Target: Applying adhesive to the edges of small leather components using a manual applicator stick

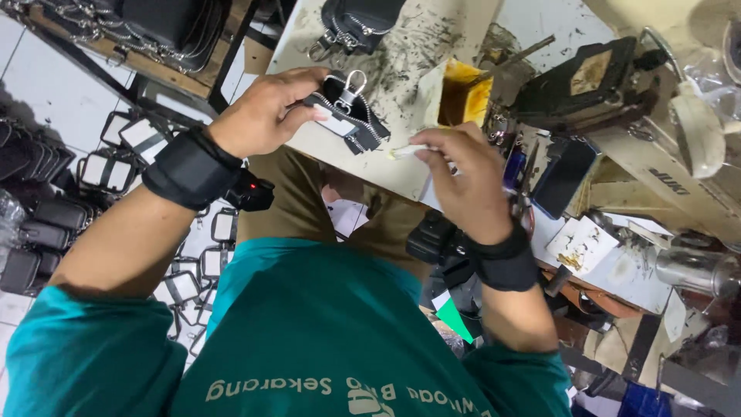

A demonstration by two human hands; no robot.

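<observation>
My left hand (266, 112) grips a small black zippered pouch (347, 112) with a silver clasp, held open over the edge of a stained white worktable (401, 46). My right hand (463, 174) pinches a thin white stick (405, 151) whose tip points at the pouch's open edge. Both wrists wear black bands. A yellow-stained glue box (465, 94) stands just beyond my right hand. Another black pouch (356, 23) lies at the table's far end.
Several black pouches and framed black pieces (127, 150) lie on the white tiled floor at left. A black machine part (587, 81), paper scraps (587, 243) and a metal cylinder (698, 270) crowd the right. A shelf (166, 35) holds more black pouches.
</observation>
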